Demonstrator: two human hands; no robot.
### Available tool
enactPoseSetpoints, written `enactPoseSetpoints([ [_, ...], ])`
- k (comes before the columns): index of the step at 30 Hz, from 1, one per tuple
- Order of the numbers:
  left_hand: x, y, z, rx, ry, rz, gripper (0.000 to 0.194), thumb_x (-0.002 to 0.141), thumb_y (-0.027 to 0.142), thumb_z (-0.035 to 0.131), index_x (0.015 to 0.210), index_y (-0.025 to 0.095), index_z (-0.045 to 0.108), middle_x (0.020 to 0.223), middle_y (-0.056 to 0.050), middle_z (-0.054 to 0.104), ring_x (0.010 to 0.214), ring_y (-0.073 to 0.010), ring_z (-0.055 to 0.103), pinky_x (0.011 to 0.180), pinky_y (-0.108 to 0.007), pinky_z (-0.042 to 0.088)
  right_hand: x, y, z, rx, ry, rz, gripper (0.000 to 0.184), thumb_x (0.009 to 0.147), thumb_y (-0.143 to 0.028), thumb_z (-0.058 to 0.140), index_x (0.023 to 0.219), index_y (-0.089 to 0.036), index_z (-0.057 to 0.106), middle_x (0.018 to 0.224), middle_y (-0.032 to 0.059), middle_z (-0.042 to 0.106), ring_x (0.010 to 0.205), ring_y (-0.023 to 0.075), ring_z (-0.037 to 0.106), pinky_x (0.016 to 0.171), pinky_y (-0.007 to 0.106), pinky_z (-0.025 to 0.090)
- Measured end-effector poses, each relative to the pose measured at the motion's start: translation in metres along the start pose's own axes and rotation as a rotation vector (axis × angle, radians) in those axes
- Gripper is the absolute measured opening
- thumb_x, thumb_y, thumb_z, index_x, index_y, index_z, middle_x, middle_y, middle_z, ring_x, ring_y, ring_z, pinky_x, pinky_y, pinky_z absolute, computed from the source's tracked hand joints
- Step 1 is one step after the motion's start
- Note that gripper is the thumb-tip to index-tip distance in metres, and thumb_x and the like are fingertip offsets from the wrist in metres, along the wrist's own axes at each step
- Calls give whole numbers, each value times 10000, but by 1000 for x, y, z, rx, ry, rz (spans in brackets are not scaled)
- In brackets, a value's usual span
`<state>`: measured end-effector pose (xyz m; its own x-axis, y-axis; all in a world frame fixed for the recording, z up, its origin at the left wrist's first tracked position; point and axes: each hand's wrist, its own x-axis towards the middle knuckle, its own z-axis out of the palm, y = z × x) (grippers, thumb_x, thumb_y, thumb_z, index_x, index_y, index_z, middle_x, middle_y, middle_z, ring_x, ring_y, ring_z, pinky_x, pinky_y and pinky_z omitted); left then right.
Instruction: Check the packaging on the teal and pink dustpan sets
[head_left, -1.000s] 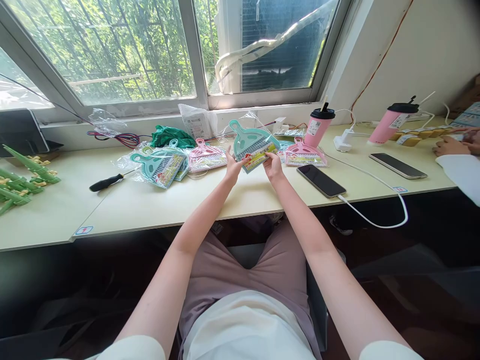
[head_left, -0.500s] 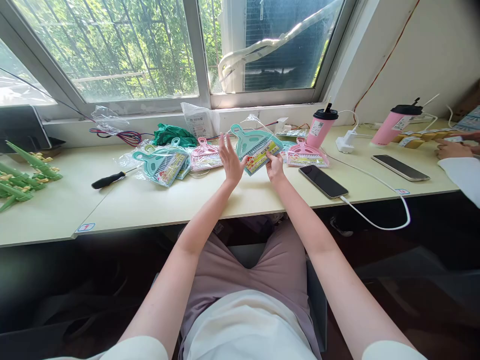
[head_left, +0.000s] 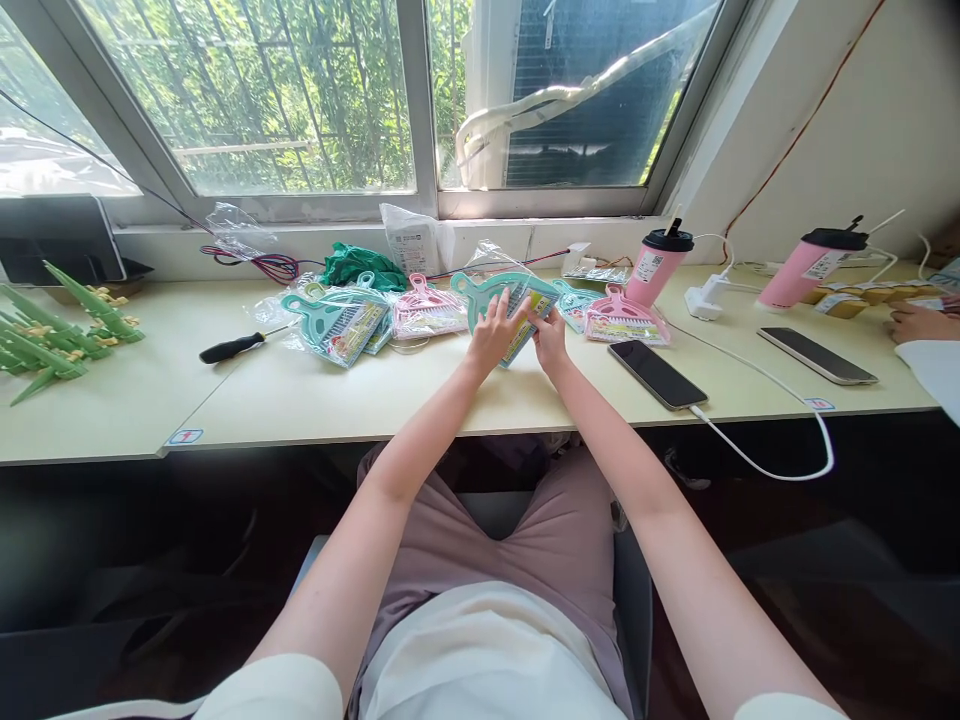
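Above the table's front half, my right hand [head_left: 551, 338] grips the lower right edge of a mint-green dustpan and brush set [head_left: 480, 290] in clear wrapping with a yellow printed label. My left hand [head_left: 495, 335] lies across the front of this set, its fingers stretched out and apart, its thumb side near my right thumb. Left of my hands lie more mint-green dustpan sets [head_left: 330, 322] and a pink dustpan set [head_left: 426, 310], all wrapped. To the right are another pink dustpan set [head_left: 625, 318] and a mint-green dustpan set [head_left: 576, 303], partly hidden.
A screwdriver [head_left: 234, 348] and green plant-like pieces [head_left: 82, 325] lie left. Rightward are a charging phone [head_left: 658, 374], a second phone [head_left: 817, 355], two pink cups [head_left: 651, 270] and a white plug adapter [head_left: 705, 300]. A green crumpled bag [head_left: 364, 268] sits behind. Another person's hand [head_left: 922, 322] is far right.
My left hand has come down from a raised, spread pose onto the front of the dustpan set. The set has tilted in my right hand. The whole view has shifted slightly.
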<state>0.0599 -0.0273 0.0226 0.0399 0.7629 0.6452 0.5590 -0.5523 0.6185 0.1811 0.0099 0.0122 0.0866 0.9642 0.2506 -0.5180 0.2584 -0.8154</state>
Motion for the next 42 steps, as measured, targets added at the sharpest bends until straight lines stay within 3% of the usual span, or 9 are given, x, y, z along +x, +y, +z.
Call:
enactPoseSetpoints([
  [5, -1, 10, 6, -106, 36, -53, 451, 917, 466, 619, 1312, 252, 648, 1579, -164, 488, 1598, -402, 206, 1236, -692, 267, 0, -1, 0, 1, 42, -16, 270, 712, -172, 756, 948, -249, 649, 957, -26, 747, 1013, 157, 698, 867, 285, 587],
  [10, -4, 10, 6, -141, 31, -66, 436, 893, 491, 635, 1244, 235, 663, 1597, -165, 473, 1612, -405, 142, 1240, -747, 129, 2, 2, -2, 0, 68, -18, 263, 718, -161, 733, 949, -247, 642, 947, -28, 742, 972, 148, 700, 846, 277, 597],
  [16, -3, 8, 5, -137, 51, -90, 365, 919, 481, 612, 1159, 215, 681, 1619, -158, 444, 1623, -394, 75, 1254, -730, 81, 3, 2, -3, 31, 98, -15, 291, 717, -145, 735, 970, -248, 635, 959, -30, 741, 961, 144, 702, 834, 280, 608],
  [21, 0, 2, 8, -137, 27, -177, 335, 897, 397, 674, 1155, 187, 710, 1600, -189, 461, 1601, -433, 165, 1261, -710, 43, 2, 1, -2, 40, 103, -11, 367, 717, -153, 746, 1054, -261, 648, 988, -26, 758, 948, 152, 708, 813, 293, 628],
  [26, 0, -1, 4, -94, 13, -106, 404, 867, 309, 716, 1260, 211, 711, 1620, -146, 448, 1619, -388, 109, 1274, -661, -1, 3, 0, -4, 9, 106, -39, 316, 747, -212, 741, 1042, -269, 640, 1030, -19, 753, 978, 152, 706, 819, 292, 617],
  [30, 0, 3, 1, -154, 5, -76, 451, 874, 352, 701, 1313, 251, 693, 1607, -114, 474, 1619, -377, 125, 1279, -656, 39, 4, -1, -6, 2, 124, -46, 280, 749, -210, 728, 1010, -264, 639, 1024, -19, 748, 996, 142, 699, 835, 277, 599],
  [35, 0, 10, 0, -254, -36, -57, 424, 846, 323, 712, 1268, 279, 711, 1536, -125, 532, 1583, -401, 255, 1263, -639, 243, 3, -3, -7, 20, 151, -42, 284, 762, -180, 700, 1028, -259, 642, 1031, -20, 744, 997, 132, 698, 840, 260, 593],
  [38, 0, 7, -4, -218, -32, -14, 385, 888, 350, 656, 1261, 260, 693, 1511, -136, 544, 1583, -375, 259, 1271, -614, 247, 2, -6, -6, 36, 170, -41, 291, 782, -167, 684, 1054, -260, 646, 1056, -13, 745, 1015, 135, 698, 858, 272, 597],
  [42, 0, -3, -8, -153, 41, -85, 256, 900, 382, 640, 1082, 209, 690, 1384, -216, 598, 1545, -410, 291, 1246, -636, 247, 1, -6, -7, 41, 176, -48, 302, 801, -194, 697, 1088, -276, 647, 1094, -13, 745, 1027, 144, 697, 869, 301, 609],
])
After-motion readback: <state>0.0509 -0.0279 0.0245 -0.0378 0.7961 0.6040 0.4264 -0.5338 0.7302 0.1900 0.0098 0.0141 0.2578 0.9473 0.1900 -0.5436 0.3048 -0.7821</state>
